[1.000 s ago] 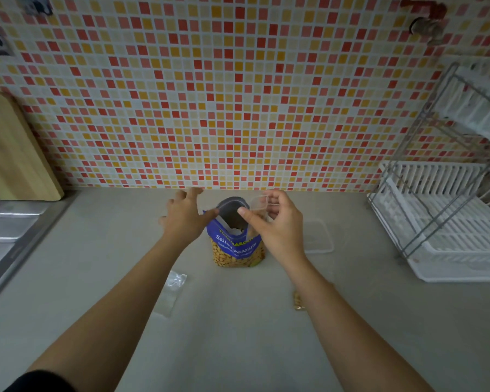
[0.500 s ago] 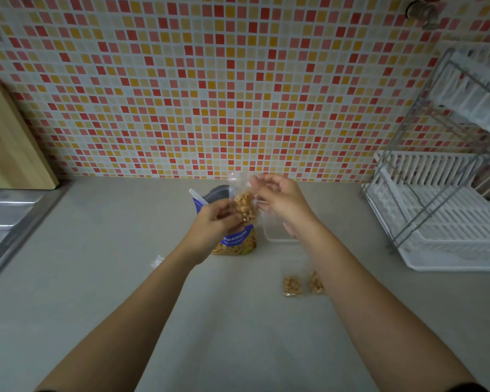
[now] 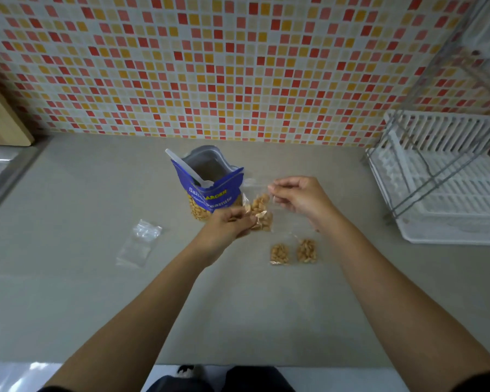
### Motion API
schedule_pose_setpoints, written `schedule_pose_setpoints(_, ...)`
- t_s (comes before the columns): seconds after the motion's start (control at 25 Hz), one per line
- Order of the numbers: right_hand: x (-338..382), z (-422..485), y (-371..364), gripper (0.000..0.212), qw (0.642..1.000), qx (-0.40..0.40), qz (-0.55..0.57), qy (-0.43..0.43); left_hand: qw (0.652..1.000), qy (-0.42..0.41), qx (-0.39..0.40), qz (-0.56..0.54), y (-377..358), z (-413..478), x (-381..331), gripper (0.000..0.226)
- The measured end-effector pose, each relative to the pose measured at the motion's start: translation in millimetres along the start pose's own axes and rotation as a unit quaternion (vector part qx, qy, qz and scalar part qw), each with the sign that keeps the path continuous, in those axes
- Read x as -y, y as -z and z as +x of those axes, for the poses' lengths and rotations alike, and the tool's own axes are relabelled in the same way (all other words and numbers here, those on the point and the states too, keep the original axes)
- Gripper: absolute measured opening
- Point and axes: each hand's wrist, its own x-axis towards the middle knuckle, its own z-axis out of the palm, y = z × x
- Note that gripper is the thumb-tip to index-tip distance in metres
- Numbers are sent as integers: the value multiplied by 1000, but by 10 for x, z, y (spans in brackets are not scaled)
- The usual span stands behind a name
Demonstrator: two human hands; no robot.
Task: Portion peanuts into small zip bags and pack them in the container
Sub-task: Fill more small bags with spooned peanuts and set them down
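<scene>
Nearest, two bare forearms reach forward over a plain grey countertop (image 3: 68, 278). On it, just below the hands, lie two filled zip bags (image 3: 279, 253) side by side, and off to the left one empty zip bag (image 3: 137, 244). Above them the left hand (image 3: 227, 226) pinches the lower part of a third small zip bag (image 3: 260, 212) holding peanuts, while the right hand (image 3: 299, 195) pinches its top edge; the bag hangs upright between them, just right of the blue peanut pouch (image 3: 210, 190). That pouch stands open with a white spoon (image 3: 186, 169) leaning inside. A clear container may lie behind the right hand, but glare makes this unsure. Farther back are a white dish rack (image 3: 441, 176) at right, a wooden board (image 3: 3, 120) at left, and the mosaic tile wall (image 3: 224, 66).

Compared with half a second ago, the held bag sits lower and farther right of the pouch, and the empty bag has come fully into view.
</scene>
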Motion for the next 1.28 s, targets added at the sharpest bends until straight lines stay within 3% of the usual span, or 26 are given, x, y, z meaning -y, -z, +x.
schedule_pose_setpoints(0.2, -810, 233, -99, 22, 969, -26, -246, 5, 980, 103, -131, 113, -117, 109, 559, 21)
schedule_pose_setpoints(0.44, -1186, 366, -270, 17, 913, -46, -404, 32, 929, 76, -175, 317, -277, 162, 828, 23)
schedule_pose_setpoints(0.52, -1185, 371, -312, 25, 893, -50, -445, 46, 907, 63, -162, 384, -281, 167, 848, 32)
schedule_pose_setpoints(0.6, -1139, 324, -324, 35, 889, -71, -447, 70, 891, 51, -167, 418, -230, 144, 838, 40)
schedule_pose_setpoints(0.72, -1051, 158, -490, 24, 914, -107, -359, 156, 895, 26, -221, 387, 7, 73, 779, 35)
schedule_pose_setpoints(0.84, -1106, -42, -963, 24, 918, -55, -323, 223, 894, 17, -268, 358, 353, -10, 746, 31)
schedule_pose_setpoints(0.96, -1290, -240, -1540, 39, 910, 41, -356, 210, 869, 14, -308, 387, 816, -111, 743, 31)
schedule_pose_setpoints(1.04, -1433, -342, -1824, 53, 882, 51, -424, 200, 829, 22, -331, 450, 1189, -173, 784, 31)
schedule_pose_setpoints(1.16, -1570, -403, -1974, 65, 840, 33, -517, 162, 785, 125, -348, 497, 1663, -198, 923, 39)
schedule_pose_setpoints(1.24, -1617, -410, -1992, 66, 829, 18, -536, 159, 795, 179, -328, 478, 1830, -195, 989, 43)
schedule_pose_setpoints(1.28, -1627, -403, -1999, 66, 824, 12, -542, 162, 817, 190, -329, 433, 1870, -191, 985, 43)
